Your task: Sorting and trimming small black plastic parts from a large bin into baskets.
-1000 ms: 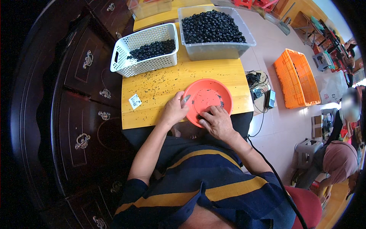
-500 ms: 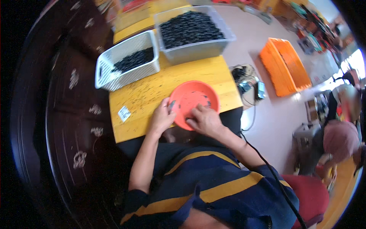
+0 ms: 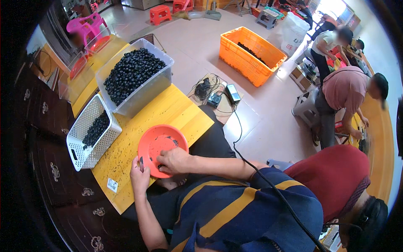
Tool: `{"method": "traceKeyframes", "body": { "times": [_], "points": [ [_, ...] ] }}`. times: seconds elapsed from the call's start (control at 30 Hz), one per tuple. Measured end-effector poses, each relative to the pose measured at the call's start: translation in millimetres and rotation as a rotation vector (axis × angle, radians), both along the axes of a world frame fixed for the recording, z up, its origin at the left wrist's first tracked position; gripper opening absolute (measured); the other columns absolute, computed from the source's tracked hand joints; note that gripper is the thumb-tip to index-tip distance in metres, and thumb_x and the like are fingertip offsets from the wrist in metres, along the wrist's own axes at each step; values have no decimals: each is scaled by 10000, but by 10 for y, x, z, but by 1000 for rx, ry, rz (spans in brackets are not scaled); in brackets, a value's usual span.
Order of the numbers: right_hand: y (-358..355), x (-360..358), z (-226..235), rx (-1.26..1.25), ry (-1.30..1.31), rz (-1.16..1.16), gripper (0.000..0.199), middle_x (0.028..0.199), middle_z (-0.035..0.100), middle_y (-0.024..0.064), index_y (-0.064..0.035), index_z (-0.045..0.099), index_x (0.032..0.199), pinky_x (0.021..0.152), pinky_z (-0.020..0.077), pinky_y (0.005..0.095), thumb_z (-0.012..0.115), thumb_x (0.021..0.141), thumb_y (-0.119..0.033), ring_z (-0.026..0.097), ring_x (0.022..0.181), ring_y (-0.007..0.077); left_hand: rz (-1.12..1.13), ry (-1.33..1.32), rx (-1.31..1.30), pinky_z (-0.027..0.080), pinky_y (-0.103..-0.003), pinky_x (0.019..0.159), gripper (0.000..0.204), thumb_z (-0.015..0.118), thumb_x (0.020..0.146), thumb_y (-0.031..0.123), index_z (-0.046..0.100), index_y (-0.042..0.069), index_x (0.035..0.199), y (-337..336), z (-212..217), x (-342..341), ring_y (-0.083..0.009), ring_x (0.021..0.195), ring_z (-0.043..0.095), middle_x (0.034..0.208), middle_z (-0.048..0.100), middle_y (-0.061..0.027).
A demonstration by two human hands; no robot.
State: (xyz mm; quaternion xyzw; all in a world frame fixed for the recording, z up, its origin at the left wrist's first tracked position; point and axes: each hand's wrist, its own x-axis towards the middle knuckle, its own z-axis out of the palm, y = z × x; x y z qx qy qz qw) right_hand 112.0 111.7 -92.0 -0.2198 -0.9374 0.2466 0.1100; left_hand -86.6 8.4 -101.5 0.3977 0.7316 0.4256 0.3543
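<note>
i have the left hand (image 3: 140,175) pinching the red bowl (image 3: 154,140) to its right; the right hand (image 3: 174,161) half-curls inside, its grasp hidden from me. if the left grip slackens, pressing could tip the bowl off the yellow table (image 3: 189,113).

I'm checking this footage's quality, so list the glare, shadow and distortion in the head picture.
Head view, upper right: the window is blown out; head view, right of centre: glare whitens part of the tiled floor; head view, left: the dark cabinet sinks into shadow; head view, right rim: the wood-coloured surface bows with the fisheye; head view, centre: the orange-red bowl looks reasonably sharp.
</note>
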Motion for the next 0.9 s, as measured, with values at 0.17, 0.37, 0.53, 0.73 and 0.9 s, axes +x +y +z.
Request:
{"method": "traceKeyframes", "body": {
  "times": [0.17,0.37,0.53,0.73,0.9],
  "points": [
    [-27,-234,14,-43,18,36,368,943,688,174,-59,671,1051,706,570,496,695,895,-391,716,839,369,36,-12,-12,510,-270,891,444,535,862,-26,537,-25,1306,-134,-1,-155,-131,1000,648,1148,663,-77],
    [-37,-405,9,-43,-5,63,367,947,711,181,-51,688,1045,722,580,492,696,894,-386,725,845,372,86,-7,-13,502,-268,873,480,562,861,-19,533,-43,1340,-213,-113,-307,-114,950,628,1133,665,-81],
    [-34,-426,-26,-25,15,80,368,930,712,182,-46,695,1016,727,579,491,695,897,-395,724,831,376,65,-79,-10,496,-263,901,479,539,866,-44,523,-39,1345,-252,-97,-314,-115,994,626,1175,649,-68],
    [-28,-426,23,-34,36,58,370,905,707,187,-51,691,998,720,574,496,694,898,-407,721,835,381,69,-95,-14,496,-269,931,491,544,869,-53,504,-37,1358,-253,-96,-319,-131,1046,636,1205,647,-88],
    [21,-445,38,-95,114,37,348,908,710,185,-47,683,946,721,564,492,690,901,-392,707,815,389,74,-80,-9,496,-283,961,512,540,871,-66,484,-45,1380,-257,-199,-325,-152,1089,643,1237,638,-104]
  ]
}}
